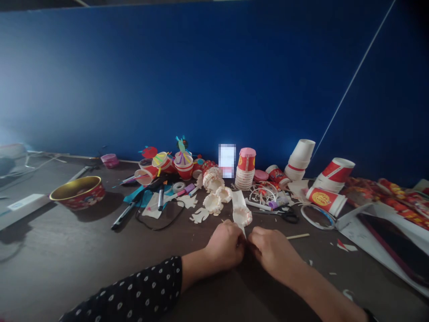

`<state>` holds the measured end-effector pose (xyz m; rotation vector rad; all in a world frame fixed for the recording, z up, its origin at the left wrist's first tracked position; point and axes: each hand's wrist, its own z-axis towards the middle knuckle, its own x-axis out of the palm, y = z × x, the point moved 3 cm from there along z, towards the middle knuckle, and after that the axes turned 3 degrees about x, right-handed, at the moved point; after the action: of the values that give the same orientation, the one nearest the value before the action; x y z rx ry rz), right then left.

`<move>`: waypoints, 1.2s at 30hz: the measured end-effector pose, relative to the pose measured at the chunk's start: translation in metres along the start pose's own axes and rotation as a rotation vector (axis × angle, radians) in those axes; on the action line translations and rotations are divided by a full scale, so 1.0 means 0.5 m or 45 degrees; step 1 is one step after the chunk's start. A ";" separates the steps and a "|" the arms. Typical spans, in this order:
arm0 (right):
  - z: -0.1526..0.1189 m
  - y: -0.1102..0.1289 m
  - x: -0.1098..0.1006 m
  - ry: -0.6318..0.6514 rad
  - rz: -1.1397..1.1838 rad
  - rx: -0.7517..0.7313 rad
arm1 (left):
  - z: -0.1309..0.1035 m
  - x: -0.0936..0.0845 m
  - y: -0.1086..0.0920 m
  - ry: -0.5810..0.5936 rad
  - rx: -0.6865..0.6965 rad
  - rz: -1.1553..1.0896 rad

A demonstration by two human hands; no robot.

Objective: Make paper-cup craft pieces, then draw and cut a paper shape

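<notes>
My left hand (225,245) is closed over the table, its fingers curled round a small white paper piece (244,230) whose tip shows above them. Fingers of my right hand (273,249) are pinched at the same piece from the other side, and most of it is hidden between the two hands. Just beyond them lies a cut paper cup bottom (242,216) with a ragged edge. Behind that is a flat white paper strip (238,199). More cut cup pieces (212,203) sit to the left, beside a jagged white scrap (200,215).
Black scissors (289,214), a tape ring (317,217) and red cups (325,200) lie to the right, near a phone (395,246). Stacked cups (244,178) stand behind. A utility knife (125,214), a marker (161,199) and a gold-lined bowl (78,197) are leftward.
</notes>
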<state>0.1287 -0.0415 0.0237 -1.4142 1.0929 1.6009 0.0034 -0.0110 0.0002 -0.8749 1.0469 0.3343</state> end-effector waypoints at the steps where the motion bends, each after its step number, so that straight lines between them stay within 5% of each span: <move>1: 0.000 0.000 0.000 -0.001 -0.014 -0.003 | 0.000 0.000 0.000 0.006 -0.004 0.009; 36: -0.005 0.005 -0.012 0.106 -0.087 -0.101 | -0.001 0.002 -0.002 -0.013 -0.027 -0.005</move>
<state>0.1281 -0.0448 0.0300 -1.5663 1.0268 1.5638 0.0044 -0.0121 0.0001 -0.8931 1.0338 0.3467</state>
